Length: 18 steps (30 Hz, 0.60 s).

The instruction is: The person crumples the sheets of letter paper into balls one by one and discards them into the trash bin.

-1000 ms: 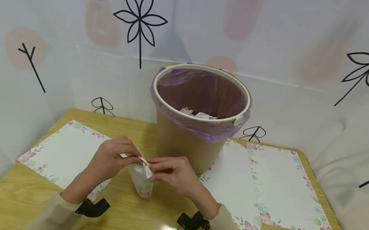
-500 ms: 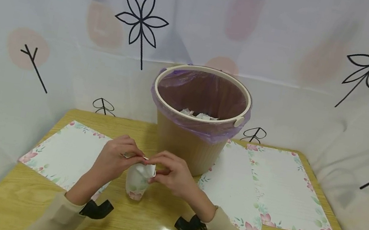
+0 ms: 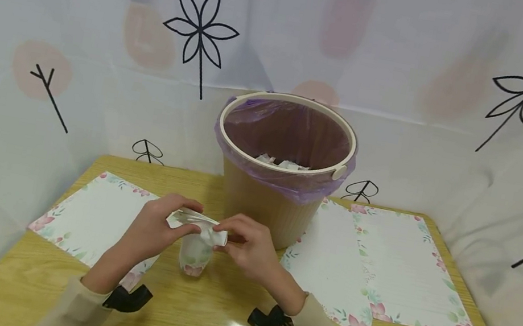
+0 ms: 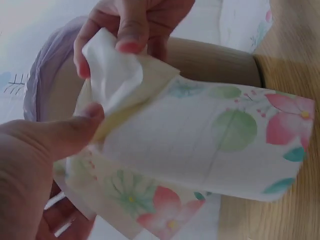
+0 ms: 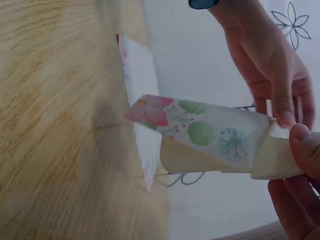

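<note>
Between my two hands is a sheet of floral-bordered paper (image 3: 195, 256), folded and curled into a loose cone, its narrow flowered end hanging just over the table. My left hand (image 3: 154, 226) pinches the folded upper edge, with its thumb (image 4: 75, 131) on the near face and fingers behind. At the opposite side of that edge, my right hand (image 3: 250, 246) pinches a turned-over corner between thumb and fingers. In the right wrist view the paper's fold (image 5: 275, 155) lies under the right thumb, while the left fingers touch it close by.
A beige bin (image 3: 266, 210) with a purple liner (image 3: 303, 190) stands behind the hands, crumpled paper (image 3: 287, 164) inside. One floral sheet (image 3: 102, 217) lies at left; two more, a nearer sheet (image 3: 329, 255) and a farther sheet (image 3: 410, 268), lie at right on the wooden table (image 3: 193, 324).
The left fingers have spread wider and lifted the paper's top edge, which now shows layered folds. The paper's hanging end has swung slightly left since a second ago. The right hand stays nearly in place.
</note>
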Available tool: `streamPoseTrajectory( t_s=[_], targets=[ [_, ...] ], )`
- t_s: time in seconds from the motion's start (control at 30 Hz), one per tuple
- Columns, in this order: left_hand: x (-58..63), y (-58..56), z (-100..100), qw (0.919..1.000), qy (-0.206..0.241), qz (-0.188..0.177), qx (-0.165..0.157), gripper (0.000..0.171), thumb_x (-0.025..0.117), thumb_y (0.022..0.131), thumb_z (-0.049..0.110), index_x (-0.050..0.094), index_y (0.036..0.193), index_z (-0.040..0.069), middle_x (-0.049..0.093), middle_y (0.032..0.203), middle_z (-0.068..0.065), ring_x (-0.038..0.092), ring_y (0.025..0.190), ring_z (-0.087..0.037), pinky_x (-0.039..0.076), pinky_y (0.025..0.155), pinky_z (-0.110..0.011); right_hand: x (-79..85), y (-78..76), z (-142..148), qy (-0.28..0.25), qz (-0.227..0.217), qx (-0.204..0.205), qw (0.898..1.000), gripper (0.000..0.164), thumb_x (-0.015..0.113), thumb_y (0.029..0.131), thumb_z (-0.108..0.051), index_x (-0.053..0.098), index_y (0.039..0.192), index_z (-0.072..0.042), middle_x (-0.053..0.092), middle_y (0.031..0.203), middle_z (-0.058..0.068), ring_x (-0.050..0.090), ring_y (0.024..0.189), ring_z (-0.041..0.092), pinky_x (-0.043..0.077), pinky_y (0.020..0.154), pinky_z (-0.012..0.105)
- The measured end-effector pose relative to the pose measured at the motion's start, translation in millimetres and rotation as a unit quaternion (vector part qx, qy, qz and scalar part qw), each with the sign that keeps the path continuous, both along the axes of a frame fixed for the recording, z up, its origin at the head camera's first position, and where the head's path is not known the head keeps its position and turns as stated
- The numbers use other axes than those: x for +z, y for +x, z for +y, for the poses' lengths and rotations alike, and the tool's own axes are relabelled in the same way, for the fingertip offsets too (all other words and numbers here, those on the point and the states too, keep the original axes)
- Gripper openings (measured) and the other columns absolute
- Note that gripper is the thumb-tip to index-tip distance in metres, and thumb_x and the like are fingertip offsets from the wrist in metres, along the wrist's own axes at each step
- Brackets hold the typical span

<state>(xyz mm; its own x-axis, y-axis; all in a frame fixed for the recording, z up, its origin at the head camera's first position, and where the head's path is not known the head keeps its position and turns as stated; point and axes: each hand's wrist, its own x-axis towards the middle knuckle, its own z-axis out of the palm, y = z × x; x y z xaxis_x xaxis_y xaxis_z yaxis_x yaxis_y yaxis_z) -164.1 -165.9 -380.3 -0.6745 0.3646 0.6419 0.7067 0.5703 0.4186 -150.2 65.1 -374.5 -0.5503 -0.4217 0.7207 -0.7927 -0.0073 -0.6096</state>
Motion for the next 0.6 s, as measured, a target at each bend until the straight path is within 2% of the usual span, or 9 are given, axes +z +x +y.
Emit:
streamPoseTrajectory(
  t_s=[0.13, 0.3, 0.47, 0.6],
  targets=[
    [-2.1, 2.7, -3.3, 0.9991, -0.010, -0.020, 0.037, 0.035, 0.089, 0.073, 0.019, 0.070, 0.102, 0.012, 0.070, 0.097, 0.003, 0.067, 0.092, -0.017, 0.055, 0.076, -0.039, 0.6, 0.7, 0.1, -0.002, -0.001, -0.006, 1.000, 0.031, 0.078, 0.068, 0.024, 0.068, 0.094, 0.010, 0.065, 0.090, 0.020, 0.068, 0.085, 0.033, 0.059, 0.071, 0.034],
    [-6.6, 3.7, 2.4, 0.9979, 0.009, 0.009, 0.063, 0.027, 0.090, 0.071, 0.016, 0.069, 0.088, 0.015, 0.068, 0.083, 0.006, 0.066, 0.077, -0.011, 0.055, 0.065, -0.034, -3.7, 0.3, -4.0, -0.018, -0.002, -0.016, 1.000, 0.032, 0.080, 0.066, 0.023, 0.068, 0.092, 0.010, 0.065, 0.088, 0.020, 0.067, 0.082, 0.033, 0.059, 0.068, 0.034],
    [-14.9, 3.0, 11.0, 0.9949, 0.052, 0.056, 0.065, 0.025, 0.091, 0.070, 0.008, 0.068, 0.079, 0.015, 0.067, 0.075, 0.006, 0.065, 0.067, -0.008, 0.055, 0.060, -0.032, -8.4, 0.9, -7.8, -0.039, -0.022, -0.038, 0.998, 0.031, 0.080, 0.066, 0.023, 0.068, 0.091, 0.010, 0.065, 0.089, 0.020, 0.067, 0.083, 0.033, 0.059, 0.070, 0.037],
    [-20.0, 5.1, 15.6, 0.9941, 0.063, 0.064, 0.060, 0.019, 0.088, 0.073, 0.005, 0.073, 0.083, 0.014, 0.070, 0.078, 0.004, 0.065, 0.067, -0.010, 0.054, 0.057, -0.033, -9.9, 2.4, -9.9, -0.049, -0.039, -0.059, 0.996, 0.030, 0.080, 0.066, 0.023, 0.067, 0.091, 0.011, 0.065, 0.094, 0.023, 0.067, 0.086, 0.038, 0.059, 0.072, 0.039]
  ],
)
